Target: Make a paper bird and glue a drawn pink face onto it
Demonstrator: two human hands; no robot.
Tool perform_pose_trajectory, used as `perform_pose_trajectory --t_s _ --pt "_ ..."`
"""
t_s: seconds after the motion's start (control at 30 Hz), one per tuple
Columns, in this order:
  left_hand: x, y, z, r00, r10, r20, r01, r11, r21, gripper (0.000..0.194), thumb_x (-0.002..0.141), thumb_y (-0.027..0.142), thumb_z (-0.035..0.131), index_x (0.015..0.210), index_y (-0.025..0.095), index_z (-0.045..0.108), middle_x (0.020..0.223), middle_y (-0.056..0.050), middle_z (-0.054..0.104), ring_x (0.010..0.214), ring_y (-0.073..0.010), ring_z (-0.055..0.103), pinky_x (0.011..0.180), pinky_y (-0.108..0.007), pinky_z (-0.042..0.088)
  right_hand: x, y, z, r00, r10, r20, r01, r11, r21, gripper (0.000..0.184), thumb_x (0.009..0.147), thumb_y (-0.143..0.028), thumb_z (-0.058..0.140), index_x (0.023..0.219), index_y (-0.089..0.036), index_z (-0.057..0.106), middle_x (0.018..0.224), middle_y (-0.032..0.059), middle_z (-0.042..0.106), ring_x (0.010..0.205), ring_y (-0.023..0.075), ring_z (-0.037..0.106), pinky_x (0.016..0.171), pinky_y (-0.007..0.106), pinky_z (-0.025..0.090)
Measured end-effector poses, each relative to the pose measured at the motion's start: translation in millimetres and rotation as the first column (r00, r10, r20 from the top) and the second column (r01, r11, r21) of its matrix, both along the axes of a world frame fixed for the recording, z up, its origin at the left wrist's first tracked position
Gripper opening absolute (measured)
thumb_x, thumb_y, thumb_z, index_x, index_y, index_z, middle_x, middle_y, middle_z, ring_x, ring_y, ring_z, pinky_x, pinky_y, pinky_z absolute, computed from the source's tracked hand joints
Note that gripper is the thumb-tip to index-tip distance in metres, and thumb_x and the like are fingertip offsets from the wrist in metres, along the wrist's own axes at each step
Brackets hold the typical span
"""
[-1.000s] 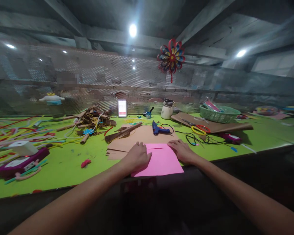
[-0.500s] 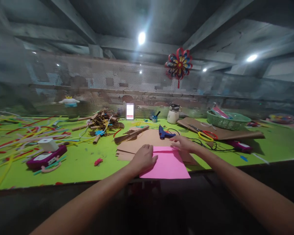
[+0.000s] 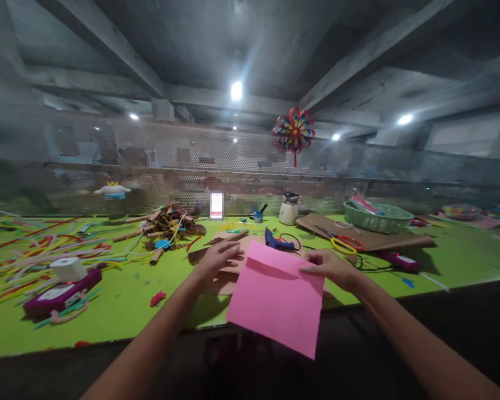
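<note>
A pink sheet of paper (image 3: 277, 300) is lifted off the green table (image 3: 120, 300) and tilted toward me, its far edge folded over. My right hand (image 3: 331, 268) pinches the sheet's upper right corner. My left hand (image 3: 219, 256) is at the upper left corner, fingers curled against the edge. Brown cardboard sheets (image 3: 225, 278) lie on the table under and behind the paper.
A blue glue gun (image 3: 277, 240) and yellow-red scissors (image 3: 344, 243) lie behind the paper. A green basket (image 3: 377, 216) stands back right, a white pot (image 3: 289, 210) back centre. A pile of brown sticks (image 3: 166, 225) and several coloured strips (image 3: 33, 244) lie left, near a purple device (image 3: 60, 291).
The pink paper lay flat on the table under both hands; now both hands have lifted it by its far corners and tilted it up toward me.
</note>
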State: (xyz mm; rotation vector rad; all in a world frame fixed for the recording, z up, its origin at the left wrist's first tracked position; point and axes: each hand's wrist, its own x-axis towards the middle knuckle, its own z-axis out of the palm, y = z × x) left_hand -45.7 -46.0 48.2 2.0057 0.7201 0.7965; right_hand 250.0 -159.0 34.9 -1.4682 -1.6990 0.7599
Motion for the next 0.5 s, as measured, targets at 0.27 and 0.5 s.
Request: perform_pose_trajectory --t_s 0.27,0.5 --pt "14 -23 -3.6 0.939 -0.115 0.323 0.252 0.871 -0.421 0.046 0.069 0.039 0.08 0.106 0.014 0.07 0.095 -0.011 0.072 0.08 -0.0224 0.068 0.071 -0.032 0.054 -25 -17 10.0 0.995 -0.095 -0.037 0.1 0.979 0.179 0.031 0.071 -0.045 0.071 0.066 -0.017 0.058 0.066 -0.0008 0.053 0.063 0.0141 0.049 0.058 0.026 0.036" --pt "18 -18 -21.9 0.942 -0.003 0.334 0.181 0.844 -0.504 0.039 0.066 0.039 0.083 0.093 0.013 0.071 0.081 -0.008 0.073 0.066 -0.0197 0.068 0.064 -0.031 0.055 -29 -40 2.5 0.982 -0.061 -0.177 0.088 0.985 0.15 0.035 0.075 -0.051 0.068 0.079 -0.017 0.066 0.076 0.0027 0.062 0.07 0.017 0.055 0.064 0.028 0.043"
